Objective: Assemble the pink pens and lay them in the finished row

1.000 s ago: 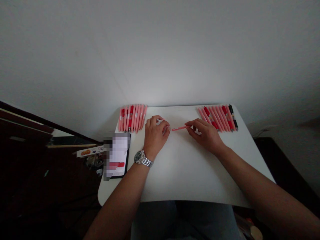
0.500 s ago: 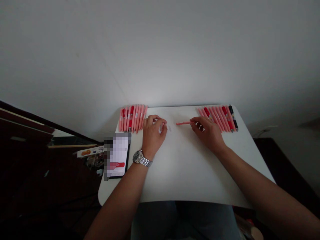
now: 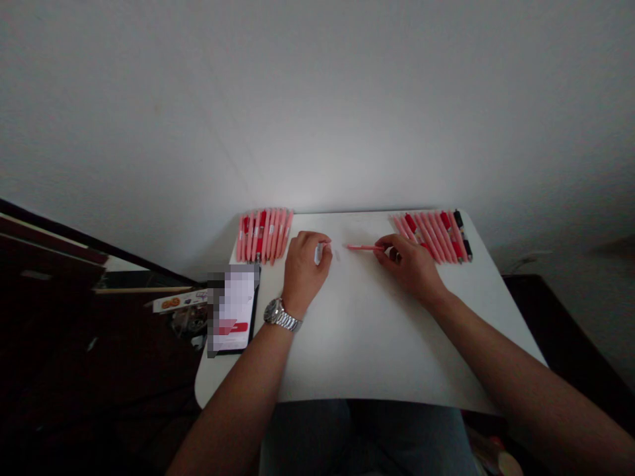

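My left hand (image 3: 305, 268), a metal watch on its wrist, rests on the white table (image 3: 367, 330) with its fingers curled round a small pale cap-like piece (image 3: 318, 253). My right hand (image 3: 411, 264) pinches one end of a slim pink pen barrel (image 3: 364, 247), which points left toward the left hand with a gap between. A tiny pale bit (image 3: 338, 254) lies on the table between the hands. A row of pink and red pens (image 3: 262, 235) lies at the back left, and another row of pink, red and black pens (image 3: 434, 235) at the back right.
A phone (image 3: 233, 307) lies flat at the table's left edge. Dark furniture and clutter fill the floor to the left. A plain pale wall stands right behind the table. My lap shows below the table's front edge.
The hands have drawn apart. My right hand has pulled the pink barrel to the right and slightly back; my left hand shifted a little left and now shows the pale piece.
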`<state>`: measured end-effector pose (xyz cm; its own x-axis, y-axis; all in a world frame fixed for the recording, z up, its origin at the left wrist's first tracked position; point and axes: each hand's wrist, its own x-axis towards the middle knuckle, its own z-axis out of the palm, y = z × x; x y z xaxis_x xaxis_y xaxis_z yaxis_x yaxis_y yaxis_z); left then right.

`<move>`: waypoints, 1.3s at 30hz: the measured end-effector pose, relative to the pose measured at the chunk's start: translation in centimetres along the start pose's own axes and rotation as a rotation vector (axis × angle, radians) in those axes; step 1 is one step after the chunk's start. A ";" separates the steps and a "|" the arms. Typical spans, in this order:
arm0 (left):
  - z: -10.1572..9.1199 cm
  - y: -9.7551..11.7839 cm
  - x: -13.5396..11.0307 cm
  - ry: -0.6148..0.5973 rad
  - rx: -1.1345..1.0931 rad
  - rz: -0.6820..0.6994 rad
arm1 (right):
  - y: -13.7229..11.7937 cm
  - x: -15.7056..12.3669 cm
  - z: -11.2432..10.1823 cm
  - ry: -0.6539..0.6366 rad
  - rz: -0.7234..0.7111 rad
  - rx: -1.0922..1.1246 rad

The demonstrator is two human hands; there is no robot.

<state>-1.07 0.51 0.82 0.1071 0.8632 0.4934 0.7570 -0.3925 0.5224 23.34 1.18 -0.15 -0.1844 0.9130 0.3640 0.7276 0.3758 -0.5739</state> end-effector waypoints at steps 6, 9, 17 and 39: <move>0.1 0.0 0.0 0.005 -0.020 0.010 | 0.0 0.0 0.2 -0.036 -0.014 -0.059; 0.1 0.1 0.1 0.001 -0.028 0.009 | 0.1 -0.1 0.2 -0.044 -0.056 -0.104; 0.0 0.2 0.0 -0.020 -0.076 -0.012 | 0.3 -0.2 0.3 -0.055 -0.071 -0.143; -0.2 0.2 0.0 -0.050 -0.146 -0.031 | -0.2 -0.2 0.0 -0.040 -0.146 -0.024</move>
<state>-1.05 0.35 1.10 0.1193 0.8890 0.4421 0.6591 -0.4039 0.6344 23.29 0.91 -0.10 -0.3152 0.8546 0.4127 0.7067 0.5016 -0.4989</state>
